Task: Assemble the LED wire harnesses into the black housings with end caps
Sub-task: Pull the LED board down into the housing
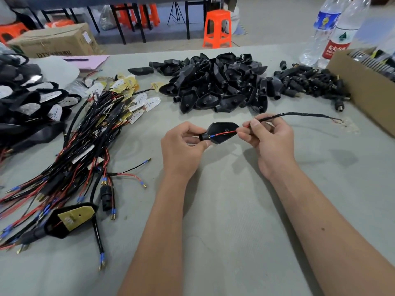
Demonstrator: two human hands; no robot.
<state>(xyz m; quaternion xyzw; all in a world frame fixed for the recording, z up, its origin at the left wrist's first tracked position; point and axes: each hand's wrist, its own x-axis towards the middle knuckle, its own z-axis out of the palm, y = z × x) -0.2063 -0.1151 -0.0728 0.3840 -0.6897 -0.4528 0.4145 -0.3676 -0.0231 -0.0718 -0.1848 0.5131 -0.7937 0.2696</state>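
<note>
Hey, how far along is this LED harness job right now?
Done: finished units stacked far left. In hand: left hand holds a black housing while right hand feeds a wire harness through. Left: big piles of harnesses, housings and end caps.

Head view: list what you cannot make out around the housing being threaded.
- Housing neck: covered by left hand fingers; wire exit unseen.
- Wire far end: blurred, board unclear.
- Right hand grip on wire: partly hidden by its own fingers.
- Cardboard box: cut off by right edge.
</note>
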